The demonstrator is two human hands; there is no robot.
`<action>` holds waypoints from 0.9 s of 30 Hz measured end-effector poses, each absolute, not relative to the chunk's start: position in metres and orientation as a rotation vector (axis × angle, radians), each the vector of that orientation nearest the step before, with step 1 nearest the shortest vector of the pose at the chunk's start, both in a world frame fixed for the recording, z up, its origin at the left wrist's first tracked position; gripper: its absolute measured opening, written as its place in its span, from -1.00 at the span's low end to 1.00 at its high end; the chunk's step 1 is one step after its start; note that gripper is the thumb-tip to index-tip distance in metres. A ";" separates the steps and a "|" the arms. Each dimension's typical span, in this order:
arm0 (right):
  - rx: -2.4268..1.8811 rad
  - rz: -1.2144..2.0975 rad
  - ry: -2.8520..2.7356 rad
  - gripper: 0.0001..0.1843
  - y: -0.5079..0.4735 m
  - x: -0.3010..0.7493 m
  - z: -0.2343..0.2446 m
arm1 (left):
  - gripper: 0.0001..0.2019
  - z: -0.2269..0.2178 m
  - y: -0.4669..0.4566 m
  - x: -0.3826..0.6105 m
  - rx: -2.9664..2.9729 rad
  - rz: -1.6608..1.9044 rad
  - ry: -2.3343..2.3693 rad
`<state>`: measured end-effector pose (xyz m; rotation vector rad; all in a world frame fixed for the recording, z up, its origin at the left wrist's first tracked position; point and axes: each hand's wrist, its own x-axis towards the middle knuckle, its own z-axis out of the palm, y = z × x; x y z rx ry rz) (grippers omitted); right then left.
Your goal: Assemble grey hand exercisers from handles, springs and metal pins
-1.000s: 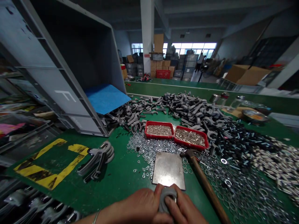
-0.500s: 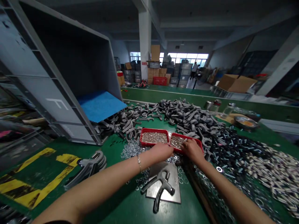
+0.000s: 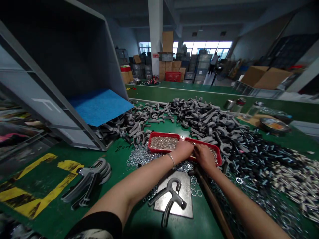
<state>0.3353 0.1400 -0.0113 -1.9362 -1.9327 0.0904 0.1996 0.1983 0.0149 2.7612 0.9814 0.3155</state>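
My left hand [image 3: 184, 149] reaches over the near edge of the right red tray [image 3: 219, 158], its fingers curled and mostly hidden. Right beside it, my right hand [image 3: 205, 156] dips into the same tray with its fingers pinched together. The two hands nearly touch over the small metal parts; what they hold is too small to make out. The left red tray [image 3: 149, 146] is full of tiny shiny metal pieces [image 3: 163, 142]. Closer to me, a grey hand-grip exerciser [image 3: 172, 194] with a spring lies on a metal plate [image 3: 185, 207].
A wooden-handled hammer [image 3: 211, 199] lies below my right forearm. Nuts [image 3: 139, 157] and rings surround the trays. Behind them grey handles [image 3: 204, 116] are heaped, with black parts [image 3: 246, 152] to the right. Assembled grips [image 3: 93, 179] and a large grey crate [image 3: 79, 134] are at left.
My left hand has moved right, from the near edge between the trays to beside my right hand in the right tray. The camera view has shifted slightly.
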 end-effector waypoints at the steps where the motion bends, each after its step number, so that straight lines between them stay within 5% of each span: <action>1: -1.940 0.101 -1.888 -0.78 0.141 0.334 -0.012 | -0.83 0.017 0.197 0.198 2.730 0.345 1.024; 8: -1.827 0.291 -1.632 -0.71 0.128 0.351 0.009 | -0.85 0.034 0.129 0.141 2.498 0.571 1.087; 17: -1.559 1.057 -1.574 -0.72 0.015 0.296 -0.003 | -0.92 -0.021 0.040 0.057 2.041 0.694 1.156; 27: -1.674 0.747 -1.945 -0.73 0.035 0.275 -0.022 | -0.89 -0.017 0.038 0.062 2.118 0.670 1.226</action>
